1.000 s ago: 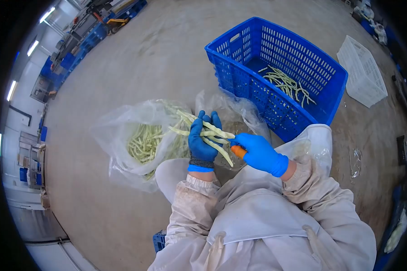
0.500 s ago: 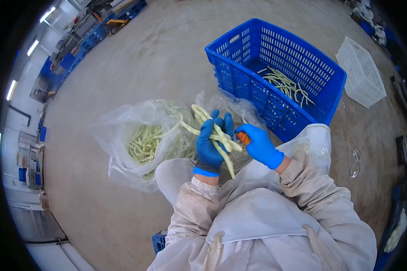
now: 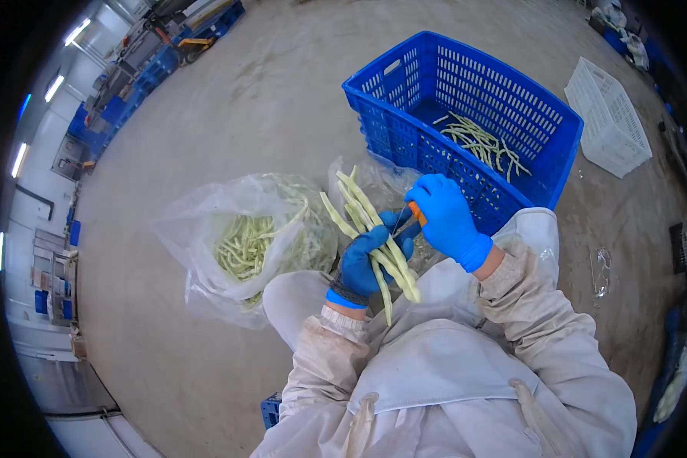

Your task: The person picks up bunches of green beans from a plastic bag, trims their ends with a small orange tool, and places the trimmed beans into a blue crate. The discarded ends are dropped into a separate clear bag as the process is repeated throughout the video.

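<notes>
My left hand [image 3: 366, 263], in a dark blue glove, is closed around a small bunch of long pale green beans [image 3: 375, 223] held above my lap. Their ends stick out past the fingers at top and bottom. In a brighter blue glove, my right hand [image 3: 449, 217] grips a small knife by its orange handle [image 3: 417, 213], close to the left fingertips and the beans. Its thin blade is hard to make out. To the left, an open clear plastic bag [image 3: 301, 252] on the floor holds many more beans [image 3: 242, 246].
A large blue crate [image 3: 458, 164] with some beans [image 3: 485, 141] in it stands ahead on the right. Beyond it sits a white crate [image 3: 609, 122]. Another clear plastic bag [image 3: 370, 183] lies against the blue crate. Clear scraps [image 3: 601, 272] lie on the floor at right.
The bean bunch has turned more upright and its beans lie closer together in my left hand. My right hand has moved up with the knife and tilted over the left fingertips.
</notes>
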Demonstrator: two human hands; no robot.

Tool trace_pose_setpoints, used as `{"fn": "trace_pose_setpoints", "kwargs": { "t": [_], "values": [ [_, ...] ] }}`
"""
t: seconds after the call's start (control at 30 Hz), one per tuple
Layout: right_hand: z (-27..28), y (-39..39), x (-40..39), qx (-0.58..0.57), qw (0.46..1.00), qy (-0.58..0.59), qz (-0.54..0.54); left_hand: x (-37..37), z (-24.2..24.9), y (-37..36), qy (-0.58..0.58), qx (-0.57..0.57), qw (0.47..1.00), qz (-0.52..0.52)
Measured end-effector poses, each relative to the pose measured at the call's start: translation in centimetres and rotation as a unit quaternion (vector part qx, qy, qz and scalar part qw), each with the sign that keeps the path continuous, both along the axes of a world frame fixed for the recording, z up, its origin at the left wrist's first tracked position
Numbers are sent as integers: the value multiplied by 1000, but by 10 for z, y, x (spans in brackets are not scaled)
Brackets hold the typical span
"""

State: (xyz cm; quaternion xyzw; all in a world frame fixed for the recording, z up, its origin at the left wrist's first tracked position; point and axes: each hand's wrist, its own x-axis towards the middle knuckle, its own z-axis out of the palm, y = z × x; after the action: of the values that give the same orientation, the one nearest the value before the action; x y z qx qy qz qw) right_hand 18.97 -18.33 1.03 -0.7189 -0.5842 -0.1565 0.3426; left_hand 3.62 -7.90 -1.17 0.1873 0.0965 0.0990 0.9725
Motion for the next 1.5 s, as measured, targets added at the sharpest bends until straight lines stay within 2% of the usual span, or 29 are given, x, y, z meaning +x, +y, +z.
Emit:
{"fn": "trace_pose_setpoints", "kwargs": {
  "t": [0.13, 0.2, 0.27, 0.3, 0.37, 0.4, 0.43, 0.47, 0.53, 0.57, 0.6, 0.63, 0.7, 0.73, 0.8, 0.97, 1.03, 1.07, 1.13, 1.17, 1.2, 1.23, 1.27, 1.33, 1.37, 1.4, 1.43, 1.47, 1.5],
  "values": [
    [0, 0, 16, -5, 999, 32, -11, -2, -3, 1, -37, -21, 998, -38],
    [9, -2, 36, 60, 997, 17, -47, -4, 5, -2, -23, -23, 999, -42],
    [17, -6, 54, 150, 970, 154, -116, -11, -3, 0, -7, 12, 1000, -20],
    [15, -8, 65, 150, 970, 155, -113, -12, -5, 3, 2, 45, 999, -1],
    [-1, -12, 81, 201, 918, 307, -152, -8, -8, 10, -4, 45, 998, 45],
    [-24, -15, 82, 197, 918, 310, -148, -5, -11, 14, -11, 45, 995, 85],
    [-56, -18, 80, 35, 982, 148, -112, -1, -23, 22, -1, 48, 992, 119],
    [-75, -21, 76, -126, 989, -25, -70, 2, -23, 27, 9, 7, 988, 155],
    [-82, -28, 49, -125, 990, 59, -20, 10, -34, 40, 45, -24, 969, 243],
    [-71, -29, 33, -129, 967, 219, 24, 13, -41, 47, 46, -26, 968, 245],
    [-58, -30, 14, -130, 915, 376, 64, 15, -48, 53, 56, -15, 954, 293],
    [-55, -31, 1, -130, 914, 378, 63, 16, -52, 56, 64, -4, 939, 338],
    [-49, -33, -18, -165, 848, 461, 204, 17, -42, 56, 63, 9, 932, 356],
    [-44, -33, -29, -164, 849, 460, 201, 18, -38, 57, 60, 19, 924, 377],
    [-36, -33, -45, -115, 774, 594, 186, 19, -38, 59, 63, 9, 923, 380],
    [-37, -21, -51, -122, 798, 574, 140, 24, -30, 52, 58, 32, 892, 447],
    [-36, -17, -54, -95, 752, 642, 114, 27, -25, 46, 57, 34, 889, 453],
    [-37, -16, -55, -94, 753, 641, 117, 27, -23, 45, 57, 36, 885, 461],
    [-41, -14, -55, -116, 840, 527, 66, 27, -15, 41, 64, 49, 884, 461],
    [-51, -13, -55, -116, 840, 525, 69, 28, -12, 37, 73, 57, 885, 457],
    [-68, -11, -54, -154, 903, 396, 65, 31, -9, 31, 71, 58, 884, 458],
    [-75, -10, -54, -189, 945, 259, 58, 35, -7, 23, 79, 120, 885, 443],
    [-80, -11, -51, -189, 946, 258, 57, 38, -4, 15, 87, 182, 883, 424],
    [-91, -11, -42, -303, 936, 178, 39, 40, -3, 12, 75, 224, 879, 414],
    [-128, -16, -21, -257, 926, 274, 29, 38, -6, 26, 79, 217, 874, 428],
    [-140, -20, -3, -254, 927, 274, 26, 35, -5, 41, 82, 210, 868, 443],
    [-145, -22, 20, -148, 845, 512, -39, 31, 17, 44, 47, 217, 843, 489],
    [-146, -29, 36, -26, 694, 711, -108, 24, 21, 58, 80, 231, 842, 481],
    [-143, -31, 39, -90, 693, 708, -101, 25, 23, 65, 76, 229, 843, 481]
  ]
}}
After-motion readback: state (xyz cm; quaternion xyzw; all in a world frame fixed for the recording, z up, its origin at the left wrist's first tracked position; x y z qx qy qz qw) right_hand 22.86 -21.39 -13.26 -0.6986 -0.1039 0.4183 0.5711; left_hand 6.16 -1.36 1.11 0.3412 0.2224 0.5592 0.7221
